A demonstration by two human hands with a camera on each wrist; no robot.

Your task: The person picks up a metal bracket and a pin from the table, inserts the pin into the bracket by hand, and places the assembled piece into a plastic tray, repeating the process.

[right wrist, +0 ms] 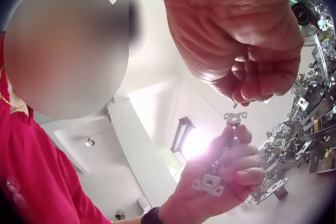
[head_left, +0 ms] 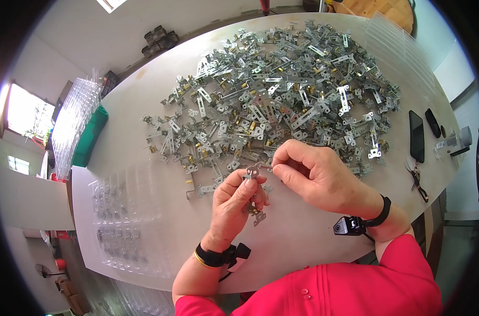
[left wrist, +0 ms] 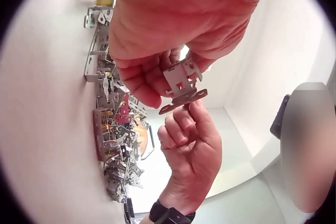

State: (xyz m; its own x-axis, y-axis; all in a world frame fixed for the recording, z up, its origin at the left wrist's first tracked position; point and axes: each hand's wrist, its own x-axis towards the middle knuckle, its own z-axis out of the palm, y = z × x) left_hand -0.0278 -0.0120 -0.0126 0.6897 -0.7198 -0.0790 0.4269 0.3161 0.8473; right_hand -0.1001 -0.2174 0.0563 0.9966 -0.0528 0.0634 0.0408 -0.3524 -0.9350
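My left hand [head_left: 243,188] grips a small grey metal bracket [head_left: 252,171] just above the white table [head_left: 302,237], in front of the pile. The bracket [left wrist: 183,83] is a folded plate with cut-outs, held between thumb and fingers. My right hand [head_left: 279,162] has its fingers curled and pinches a small thin metal pin [head_left: 266,166] at the bracket's top end. In the right wrist view the right hand [right wrist: 247,85] hovers just over the bracket's tip [right wrist: 234,117], which the left hand [right wrist: 228,179] holds up from below.
A big pile of metal brackets and brass parts [head_left: 281,89] covers the table's far half. Clear plastic trays [head_left: 118,221] lie at the left, with a tray stack [head_left: 73,124] and a green bin [head_left: 92,134] beyond. Two dark phones [head_left: 416,136] and keys [head_left: 416,176] lie at the right.
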